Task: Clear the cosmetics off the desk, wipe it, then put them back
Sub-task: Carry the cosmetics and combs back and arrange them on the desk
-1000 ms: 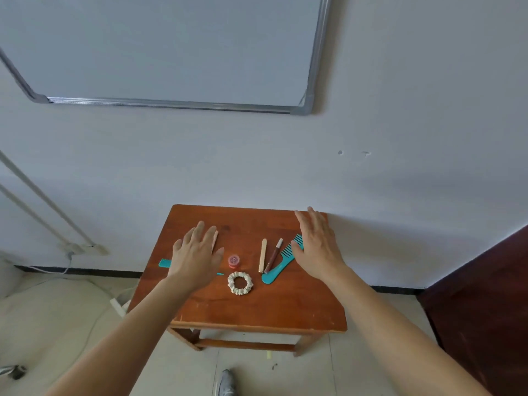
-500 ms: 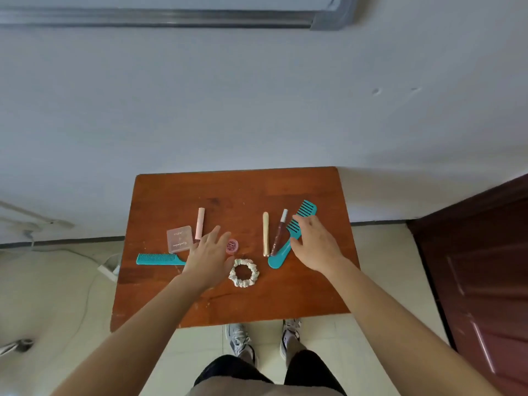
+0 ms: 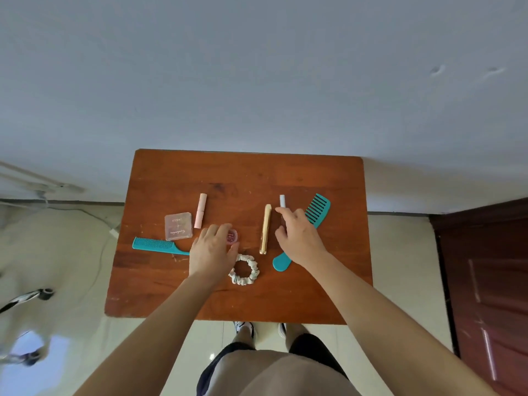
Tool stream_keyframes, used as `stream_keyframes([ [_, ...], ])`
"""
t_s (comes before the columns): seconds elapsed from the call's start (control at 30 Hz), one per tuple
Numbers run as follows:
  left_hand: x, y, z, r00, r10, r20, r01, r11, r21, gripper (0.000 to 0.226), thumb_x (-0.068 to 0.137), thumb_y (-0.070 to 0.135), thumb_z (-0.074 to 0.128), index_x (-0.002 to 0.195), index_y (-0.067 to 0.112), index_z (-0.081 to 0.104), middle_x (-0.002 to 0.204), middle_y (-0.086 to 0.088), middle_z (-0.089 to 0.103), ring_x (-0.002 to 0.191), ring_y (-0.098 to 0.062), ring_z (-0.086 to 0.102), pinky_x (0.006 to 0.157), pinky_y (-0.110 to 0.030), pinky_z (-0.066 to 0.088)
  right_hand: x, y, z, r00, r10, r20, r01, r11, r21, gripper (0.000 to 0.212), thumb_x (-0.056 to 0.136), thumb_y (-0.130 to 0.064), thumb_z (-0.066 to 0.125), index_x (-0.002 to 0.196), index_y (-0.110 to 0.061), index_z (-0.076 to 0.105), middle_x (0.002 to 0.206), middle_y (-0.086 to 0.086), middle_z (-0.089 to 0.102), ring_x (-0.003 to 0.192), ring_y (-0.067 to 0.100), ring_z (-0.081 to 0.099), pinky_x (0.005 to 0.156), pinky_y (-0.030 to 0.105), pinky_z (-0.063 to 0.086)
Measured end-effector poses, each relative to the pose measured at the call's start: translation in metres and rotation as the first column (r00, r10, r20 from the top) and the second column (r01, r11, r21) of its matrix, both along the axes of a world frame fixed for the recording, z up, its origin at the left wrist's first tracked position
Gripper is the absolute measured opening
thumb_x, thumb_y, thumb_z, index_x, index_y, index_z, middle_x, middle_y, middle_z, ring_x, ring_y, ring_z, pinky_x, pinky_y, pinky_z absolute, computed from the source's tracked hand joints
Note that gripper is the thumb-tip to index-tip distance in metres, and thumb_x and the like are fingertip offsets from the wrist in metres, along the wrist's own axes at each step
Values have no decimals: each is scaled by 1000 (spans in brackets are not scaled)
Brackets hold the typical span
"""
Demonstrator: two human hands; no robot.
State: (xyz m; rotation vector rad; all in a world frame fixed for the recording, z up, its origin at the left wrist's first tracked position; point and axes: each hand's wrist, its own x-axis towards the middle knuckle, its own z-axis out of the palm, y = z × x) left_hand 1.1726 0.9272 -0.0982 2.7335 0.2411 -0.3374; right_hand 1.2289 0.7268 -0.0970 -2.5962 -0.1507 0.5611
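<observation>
On the wooden desk lie a pink tube, a clear compact, a thin teal comb, a small red jar, a pale scrunchie, a gold tube, a brown lip gloss tube with a white cap and a wide-tooth teal comb. My left hand pinches the red jar between fingers and thumb. My right hand curls over the lip gloss tube, hiding most of it and the middle of the wide comb.
The desk stands against a pale wall. A dark red door is at the right. Cables and a wheeled stand base are on the tiled floor at the left. My legs and shoes are at the desk's near edge.
The view has tilted down and closer over the desk. My left hand has closed round the red jar, and my right hand has moved from the wide comb onto the lip gloss tube.
</observation>
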Motion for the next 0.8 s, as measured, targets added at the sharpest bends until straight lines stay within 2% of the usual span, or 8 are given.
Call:
stream_keyframes([
  [0.1,15,2,24,996,26,81,-28,999,16,38,86,38,67,119,20,62,111,3,66,103,-20,61,74,-38,54,11,-11,18,999,-21,45,19,999,47,46,97,-28,55,140,-28,42,103,-6,47,70,9,53,57,9,41],
  [0.3,64,5,105,940,-22,342,14,1000,24,36,84,36,71,116,20,64,108,1,68,100,-22,62,78,-40,54,43,-41,83,951,-111,288,66,985,159,44,95,-33,54,138,-34,42,100,-11,49,73,4,54,58,7,40],
  [0.4,85,-4,157,861,-67,504,44,997,57,34,83,32,73,113,18,65,108,-3,69,99,-27,64,78,-42,53,51,-56,124,893,-206,400,131,970,207,43,94,-33,54,135,-38,41,99,-13,48,73,3,55,59,9,41],
  [0.47,94,-11,189,782,-137,607,117,990,72,36,81,26,76,113,14,66,106,-6,70,97,-30,64,77,-43,53,53,-65,150,848,-261,460,156,954,254,44,94,-32,55,136,-38,42,99,-11,48,73,7,59,64,18,52],
  [0.53,98,-18,216,709,-199,677,196,977,83,37,82,26,74,116,13,65,106,-7,70,95,-29,64,77,-44,53,47,-73,173,802,-318,506,190,938,289,45,94,-31,56,136,-39,41,100,-10,48,72,8,61,68,24,57],
  [0.67,94,-43,239,620,-261,740,358,933,29,40,83,29,74,119,14,63,109,-6,70,97,-27,64,78,-44,56,4,-90,198,708,-426,563,312,904,291,46,94,-33,55,137,-41,39,101,-11,47,72,7,60,70,23,57],
  [0.8,75,-90,229,560,-360,746,552,834,-13,40,82,28,75,118,15,64,108,-4,70,96,-26,64,77,-39,54,-75,-117,201,630,-546,552,485,832,269,45,94,-37,50,138,-40,41,100,-11,46,70,4,57,72,18,51],
])
